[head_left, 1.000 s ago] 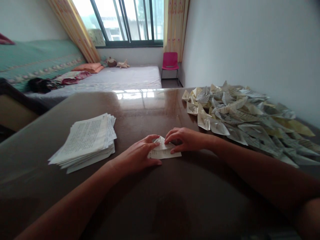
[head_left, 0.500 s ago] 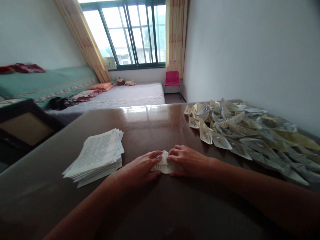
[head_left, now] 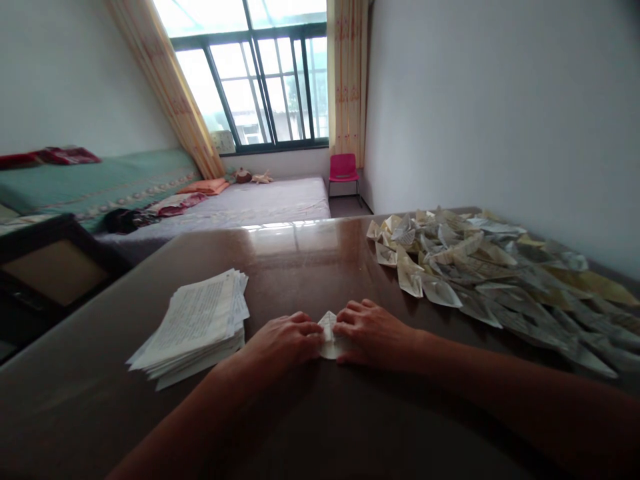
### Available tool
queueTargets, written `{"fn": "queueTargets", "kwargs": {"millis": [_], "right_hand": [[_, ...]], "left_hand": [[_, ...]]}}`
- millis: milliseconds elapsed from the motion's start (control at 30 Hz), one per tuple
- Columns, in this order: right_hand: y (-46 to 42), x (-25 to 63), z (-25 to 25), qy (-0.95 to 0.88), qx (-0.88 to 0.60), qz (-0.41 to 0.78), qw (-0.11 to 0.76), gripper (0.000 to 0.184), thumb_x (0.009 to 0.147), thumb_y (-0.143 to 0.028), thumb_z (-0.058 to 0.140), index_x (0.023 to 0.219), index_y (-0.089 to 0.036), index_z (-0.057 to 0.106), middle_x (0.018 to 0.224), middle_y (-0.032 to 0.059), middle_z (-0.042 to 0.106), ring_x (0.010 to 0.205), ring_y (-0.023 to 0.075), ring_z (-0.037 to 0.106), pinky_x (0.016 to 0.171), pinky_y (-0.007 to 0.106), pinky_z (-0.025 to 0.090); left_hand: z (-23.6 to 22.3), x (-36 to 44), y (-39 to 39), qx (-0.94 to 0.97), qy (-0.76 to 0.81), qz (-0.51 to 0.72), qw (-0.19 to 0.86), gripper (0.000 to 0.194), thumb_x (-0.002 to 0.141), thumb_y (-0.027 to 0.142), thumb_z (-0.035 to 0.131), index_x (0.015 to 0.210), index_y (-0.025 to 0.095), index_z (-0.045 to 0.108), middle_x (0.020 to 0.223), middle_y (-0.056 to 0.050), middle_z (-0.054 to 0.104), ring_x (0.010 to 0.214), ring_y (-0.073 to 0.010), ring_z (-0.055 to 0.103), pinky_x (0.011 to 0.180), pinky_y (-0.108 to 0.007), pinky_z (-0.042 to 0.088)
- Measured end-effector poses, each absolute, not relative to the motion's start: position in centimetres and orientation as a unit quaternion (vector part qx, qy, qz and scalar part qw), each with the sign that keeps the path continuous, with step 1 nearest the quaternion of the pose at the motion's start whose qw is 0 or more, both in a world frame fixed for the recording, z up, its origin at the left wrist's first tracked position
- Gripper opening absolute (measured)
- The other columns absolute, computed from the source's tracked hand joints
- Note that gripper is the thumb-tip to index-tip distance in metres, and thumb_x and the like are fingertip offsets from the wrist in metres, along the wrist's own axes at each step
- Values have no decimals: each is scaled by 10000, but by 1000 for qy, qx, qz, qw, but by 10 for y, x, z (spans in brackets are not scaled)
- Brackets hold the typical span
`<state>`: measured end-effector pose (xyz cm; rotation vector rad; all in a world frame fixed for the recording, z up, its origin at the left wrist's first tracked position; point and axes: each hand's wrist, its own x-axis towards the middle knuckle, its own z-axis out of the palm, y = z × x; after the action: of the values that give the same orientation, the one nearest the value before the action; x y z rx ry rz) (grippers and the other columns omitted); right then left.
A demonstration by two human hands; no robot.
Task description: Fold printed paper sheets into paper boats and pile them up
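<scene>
A small folded piece of printed paper (head_left: pixel 329 331) lies on the dark glossy table (head_left: pixel 310 267) between my hands. My left hand (head_left: pixel 285 340) presses on its left side with curled fingers. My right hand (head_left: pixel 370 330) covers its right side, fingers bent down onto it. Only a narrow pointed strip of the paper shows between the two hands. A stack of flat printed sheets (head_left: pixel 197 327) sits just left of my left hand. A large heap of folded paper shapes (head_left: pixel 480 267) spreads along the table's right side.
The white wall runs close behind the paper heap on the right. Beyond the table's far edge stand a bed (head_left: pixel 240 203) with clothes and toys, a pink chair (head_left: pixel 343 168) and a window with curtains. A dark piece of furniture (head_left: pixel 45 267) is at the left.
Both hands have closed in over the folded paper, so less of it shows. The camera has tilted up, shifting table and hands lower in view.
</scene>
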<state>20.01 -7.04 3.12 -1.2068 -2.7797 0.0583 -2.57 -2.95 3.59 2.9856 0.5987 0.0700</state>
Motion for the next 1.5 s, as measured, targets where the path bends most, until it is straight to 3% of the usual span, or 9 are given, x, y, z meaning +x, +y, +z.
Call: {"fn": "queueTargets", "kwargs": {"millis": [100, 300, 500, 633, 833, 1033, 1200, 1500], "right_hand": [[-70, 200, 31, -917, -395, 20, 55, 435, 880, -542, 517, 1066, -171, 647, 1066, 119, 649, 1027, 261, 555, 891, 409, 419], [-69, 201, 31, -916, -396, 32, 53, 440, 869, -547, 532, 1091, -184, 642, 1086, 109, 643, 1034, 258, 554, 888, 409, 425], [-69, 201, 30, -915, -396, 37, 59, 428, 873, -536, 529, 1103, -190, 634, 1092, 107, 638, 1033, 256, 552, 879, 409, 429], [-69, 202, 29, -916, -395, 39, 58, 436, 869, -536, 535, 1114, -189, 631, 1094, 113, 636, 1033, 259, 549, 885, 409, 423], [-72, 201, 29, -914, -398, 42, 68, 520, 828, -556, 582, 1202, -195, 577, 1143, 116, 627, 1064, 273, 541, 907, 424, 413], [-76, 198, 25, -918, -391, -6, 64, 436, 856, -491, 560, 1145, -166, 588, 1078, 110, 650, 1016, 275, 558, 867, 422, 419], [-77, 194, 22, -928, -362, -79, 41, 347, 883, -377, 539, 1112, -121, 588, 991, 112, 659, 917, 261, 580, 791, 399, 420], [-75, 195, 21, -932, -348, -96, 21, 167, 909, -174, 470, 1001, -144, 606, 910, 80, 669, 845, 228, 598, 745, 366, 415]], "left_hand": [[38, -28, -27, 979, 177, 37, 89, 182, 941, 274, 506, 933, 223, 681, 1036, -13, 702, 993, -166, 608, 890, -271, 449], [41, -31, -26, 970, 189, 37, 147, 174, 915, 278, 552, 1011, 220, 685, 1116, -19, 680, 1038, -170, 592, 918, -279, 436], [38, -31, -26, 968, 209, 26, 139, 313, 831, 352, 665, 1119, 230, 645, 1141, -23, 668, 1052, -196, 581, 918, -301, 453], [40, -30, -32, 969, 218, 13, 117, 268, 865, 268, 611, 1129, 223, 627, 1179, -40, 652, 1052, -200, 592, 937, -332, 461], [40, -26, -37, 970, 231, 6, 82, 594, 810, 332, 671, 1348, 206, 452, 1402, -111, 491, 1255, -275, 482, 1029, -423, 429], [26, -26, -36, 974, 217, 17, 55, 453, 865, 212, 577, 1308, 179, 485, 1340, -104, 553, 1224, -251, 520, 1003, -378, 463], [30, -24, -39, 971, 232, 1, 50, 528, 856, 330, 613, 1334, 168, 457, 1356, -128, 535, 1232, -280, 515, 1008, -403, 457], [27, -18, -44, 974, 224, 1, -18, 300, 856, 136, 547, 1155, 124, 567, 1192, -125, 639, 1076, -248, 613, 876, -347, 525]]}}
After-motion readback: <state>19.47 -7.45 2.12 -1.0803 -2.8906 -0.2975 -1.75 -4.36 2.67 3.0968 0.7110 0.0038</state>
